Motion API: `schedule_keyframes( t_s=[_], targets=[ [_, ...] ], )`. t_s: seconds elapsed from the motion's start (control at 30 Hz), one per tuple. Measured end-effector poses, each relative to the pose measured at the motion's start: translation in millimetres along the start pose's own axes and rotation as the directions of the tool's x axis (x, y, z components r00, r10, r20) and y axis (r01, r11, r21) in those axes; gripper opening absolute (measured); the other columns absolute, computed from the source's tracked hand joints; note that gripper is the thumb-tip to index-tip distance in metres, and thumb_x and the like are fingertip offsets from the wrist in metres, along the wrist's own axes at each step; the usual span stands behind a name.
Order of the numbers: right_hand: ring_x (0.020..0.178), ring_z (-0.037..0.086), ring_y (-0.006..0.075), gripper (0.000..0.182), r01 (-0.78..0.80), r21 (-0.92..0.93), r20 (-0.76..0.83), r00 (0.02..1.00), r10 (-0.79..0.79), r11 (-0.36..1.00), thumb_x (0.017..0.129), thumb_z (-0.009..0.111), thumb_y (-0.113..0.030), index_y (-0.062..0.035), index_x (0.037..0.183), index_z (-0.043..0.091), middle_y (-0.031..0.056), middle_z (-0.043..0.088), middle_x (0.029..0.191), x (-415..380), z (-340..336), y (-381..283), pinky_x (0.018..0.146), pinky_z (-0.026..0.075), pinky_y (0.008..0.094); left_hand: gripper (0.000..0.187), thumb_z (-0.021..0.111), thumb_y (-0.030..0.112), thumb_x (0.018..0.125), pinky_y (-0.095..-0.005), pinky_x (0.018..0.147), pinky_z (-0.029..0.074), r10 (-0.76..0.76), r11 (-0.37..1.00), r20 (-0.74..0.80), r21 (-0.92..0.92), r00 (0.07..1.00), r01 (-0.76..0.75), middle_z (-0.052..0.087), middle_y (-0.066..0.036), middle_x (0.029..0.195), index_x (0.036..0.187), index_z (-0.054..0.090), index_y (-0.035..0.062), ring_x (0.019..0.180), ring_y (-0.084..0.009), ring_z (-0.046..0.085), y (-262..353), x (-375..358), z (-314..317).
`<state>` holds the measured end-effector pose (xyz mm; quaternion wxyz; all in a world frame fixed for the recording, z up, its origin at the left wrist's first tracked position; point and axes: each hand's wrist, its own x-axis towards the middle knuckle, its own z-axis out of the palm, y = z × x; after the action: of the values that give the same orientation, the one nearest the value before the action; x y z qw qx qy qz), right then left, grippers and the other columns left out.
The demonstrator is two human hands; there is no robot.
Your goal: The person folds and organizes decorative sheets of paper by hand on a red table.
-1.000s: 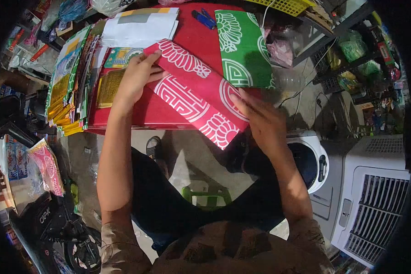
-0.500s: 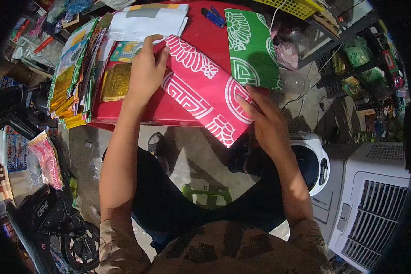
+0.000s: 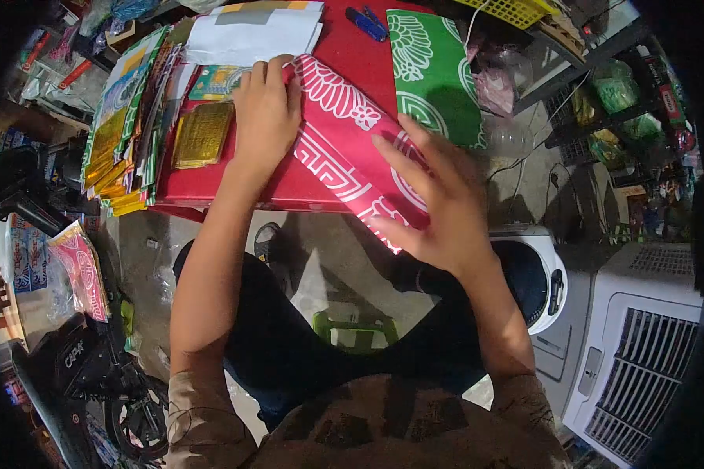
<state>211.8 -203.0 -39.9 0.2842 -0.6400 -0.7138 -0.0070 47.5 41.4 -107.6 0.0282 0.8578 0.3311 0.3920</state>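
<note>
A folded sheet of pink paper (image 3: 344, 117) with white flower and fret patterns lies slantwise over the front of the red table (image 3: 368, 39). My left hand (image 3: 270, 109) is closed on its upper left end, fingertips curled over the edge. Across the lower right part, my right hand (image 3: 438, 199) rests with thumb and fingers spread, hiding some of the pattern. Behind the right hand is a green patterned paper (image 3: 429, 70). Gold paper (image 3: 202, 134) sits left of my left hand, below a small teal printed slip (image 3: 215, 81).
Stacked colourful papers (image 3: 121, 117) with gold pieces fan out at the table's left. White sheets (image 3: 254, 35) and a blue stapler-like object (image 3: 365, 23) are at the back. A white appliance (image 3: 641, 344) stands right, a black balance bike (image 3: 86, 367) left, a green stool (image 3: 356, 330) below.
My right hand has loosened from the paper's right end and spread over its lower part. My left hand has shifted slightly right along the upper end.
</note>
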Motion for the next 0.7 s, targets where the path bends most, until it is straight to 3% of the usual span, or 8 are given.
schedule_keyframes(
  t_s=[0.17, 0.27, 0.37, 0.47, 0.7],
  targets=[
    [0.144, 0.048, 0.0426, 0.062, -0.011, -0.062, 0.047, 0.999, 0.014, 0.998, 0.095, 0.075, -0.03, -0.0169, 0.154, 0.059, 0.0243, 0.043, 0.161, -0.6, 21.5, 6.6, 0.117, 0.041, 0.0542, 0.04, 0.063, 0.02, 0.105, -0.0555, 0.101, 0.045, -0.031, 0.999, 0.017, 0.023, 0.999, 0.03, 0.061, -0.023, 0.128, 0.141, 0.056, 0.0035, 0.118, -0.0444, 0.058, 6.1, -1.7, 5.7],
    [0.147, 0.046, 0.0425, 0.057, -0.007, -0.087, 0.074, 0.997, 0.014, 0.996, 0.099, 0.071, -0.025, -0.0171, 0.154, 0.059, 0.0237, 0.04, 0.163, -0.2, 22.9, 14.1, 0.119, 0.039, 0.0548, 0.051, 0.059, 0.025, 0.108, -0.0558, 0.114, 0.039, 0.017, 0.999, 0.006, 0.03, 1.0, -0.017, 0.05, -0.025, 0.148, 0.153, 0.048, 0.0045, 0.135, -0.0454, 0.05, 15.2, -11.6, 0.2],
    [0.148, 0.046, 0.0409, 0.052, -0.014, -0.117, 0.095, 0.995, 0.025, 0.993, 0.101, 0.068, -0.021, -0.0176, 0.152, 0.061, 0.0223, 0.042, 0.164, -1.2, 22.6, 19.1, 0.12, 0.039, 0.0526, 0.057, 0.054, 0.03, 0.111, -0.0536, 0.126, 0.028, 0.107, 0.994, 0.136, -0.013, 0.985, -0.106, 0.038, -0.025, 0.163, 0.16, 0.042, 0.0042, 0.15, -0.0449, 0.038, 15.2, -23.7, -8.1],
    [0.15, 0.045, 0.0399, 0.05, -0.016, -0.145, 0.112, 0.993, 0.033, 0.989, 0.102, 0.066, -0.019, -0.0187, 0.151, 0.063, 0.0202, 0.042, 0.165, -2.5, 23.3, 18.9, 0.121, 0.039, 0.0513, 0.059, 0.05, 0.034, 0.113, -0.0526, 0.129, 0.023, 0.135, 0.987, 0.214, -0.111, 0.967, -0.113, 0.034, -0.025, 0.167, 0.162, 0.04, 0.0031, 0.156, -0.0437, 0.031, 16.1, -25.6, -18.2],
    [0.153, 0.042, 0.0384, 0.046, -0.022, -0.169, 0.129, 0.991, 0.045, 0.985, 0.098, 0.072, -0.022, -0.0211, 0.144, 0.07, 0.0162, 0.04, 0.167, -2.6, 29.9, 18.0, 0.121, 0.04, 0.0542, 0.061, 0.048, 0.034, 0.113, -0.0513, 0.132, 0.019, 0.125, 0.987, 0.316, -0.133, 0.94, -0.087, 0.033, -0.023, 0.171, 0.164, 0.038, 0.0028, 0.16, -0.0386, 0.031, 12.2, -31.7, -27.0]
  ],
)
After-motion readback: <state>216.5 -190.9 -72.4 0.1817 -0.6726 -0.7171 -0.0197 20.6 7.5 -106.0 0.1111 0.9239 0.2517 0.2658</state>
